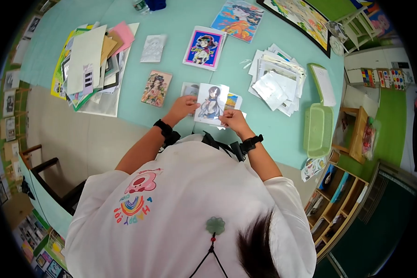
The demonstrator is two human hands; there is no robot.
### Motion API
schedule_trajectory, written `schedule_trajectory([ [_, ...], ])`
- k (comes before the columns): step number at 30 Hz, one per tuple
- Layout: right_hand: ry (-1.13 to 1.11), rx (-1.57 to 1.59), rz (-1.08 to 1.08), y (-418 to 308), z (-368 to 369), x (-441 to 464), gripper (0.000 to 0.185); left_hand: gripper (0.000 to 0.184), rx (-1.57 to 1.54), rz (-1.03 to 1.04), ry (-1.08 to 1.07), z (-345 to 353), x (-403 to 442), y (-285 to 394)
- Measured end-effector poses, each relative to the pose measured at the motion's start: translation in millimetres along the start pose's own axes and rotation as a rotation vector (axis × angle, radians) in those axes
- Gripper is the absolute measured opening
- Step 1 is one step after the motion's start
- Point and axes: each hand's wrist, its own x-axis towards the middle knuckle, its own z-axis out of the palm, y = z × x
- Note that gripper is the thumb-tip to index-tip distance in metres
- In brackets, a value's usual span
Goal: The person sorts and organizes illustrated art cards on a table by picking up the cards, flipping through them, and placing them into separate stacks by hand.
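A white card with a dark-haired drawn figure (211, 103) is held between both hands near the table's front edge. My left hand (184, 107) pinches its left edge, and my right hand (234, 121) grips its lower right corner. Beneath and beside the card lie a greyish picture (189, 89) and a yellow-and-blue picture (232, 101), both partly covered. Farther left are a floral portrait card stack (156, 88) and a pale sketch stack (153, 48). Beyond the held card is a blue and pink picture stack (205, 47).
A heap of folders and papers (88, 65) lies at the left. Loose papers (278, 81) are piled on the right, beside a green basket (319, 131). An orange-blue poster (239, 19), a framed picture (299, 18) and a bottle (140, 6) are at the back.
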Motion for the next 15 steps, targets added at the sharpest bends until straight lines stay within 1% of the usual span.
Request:
schedule_trajectory([
  [1, 0.012, 0.016, 0.046, 10, 0, 3, 0.011, 0.043, -0.002, 0.013, 0.026, -7, -4, -15],
  [4, 0.095, 0.115, 0.107, 33, 3, 9, 0.010, 0.047, 0.347, 0.193, 0.342, -28, -10, -62],
  [7, 0.085, 0.136, 0.111, 36, 18, 13, 0.009, 0.050, 0.385, 0.162, 0.447, -48, -16, -83],
  [9, 0.061, 0.146, 0.097, 41, 30, 26, 0.009, 0.050, 0.345, 0.181, 0.385, -53, -13, -85],
  [12, 0.137, 0.079, 0.140, 44, 49, 48, 0.009, 0.051, 0.300, 0.184, 0.274, -54, -7, -79],
  [13, 0.179, 0.058, 0.120, 45, 56, 55, 0.011, 0.051, 0.288, 0.182, 0.232, -53, -5, -77],
  [15, 0.226, -0.059, 0.099, 44, 65, 65, 0.013, 0.050, 0.376, 0.189, 0.255, -49, -6, -76],
])
